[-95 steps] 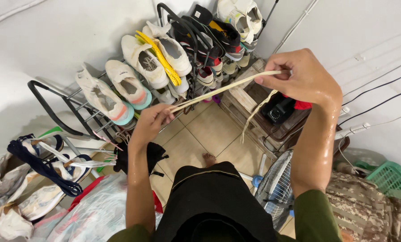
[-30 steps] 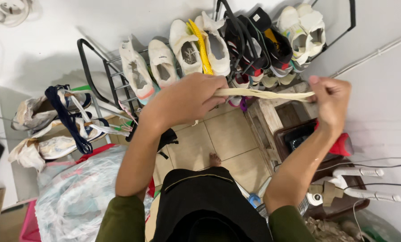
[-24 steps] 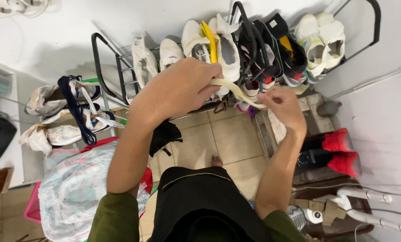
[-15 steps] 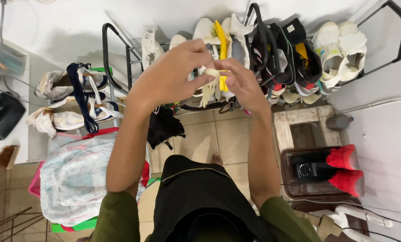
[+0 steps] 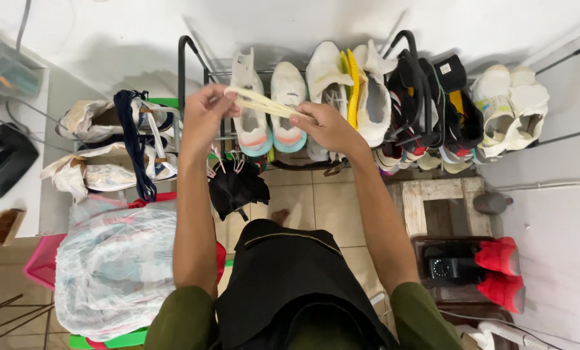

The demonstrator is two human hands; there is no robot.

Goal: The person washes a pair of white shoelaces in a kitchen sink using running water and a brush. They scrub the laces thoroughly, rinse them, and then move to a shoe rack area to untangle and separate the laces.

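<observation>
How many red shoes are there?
2. Both red shoes sit together on the low wooden stand at the right: one nearer the rack, one just below it. More could be hidden among the shoe rack pairs.

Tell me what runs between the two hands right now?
In the head view, a pale yellowish shoelace spans the short gap between the left hand and the right hand, folded into several strands, in front of the shoe rack.
</observation>
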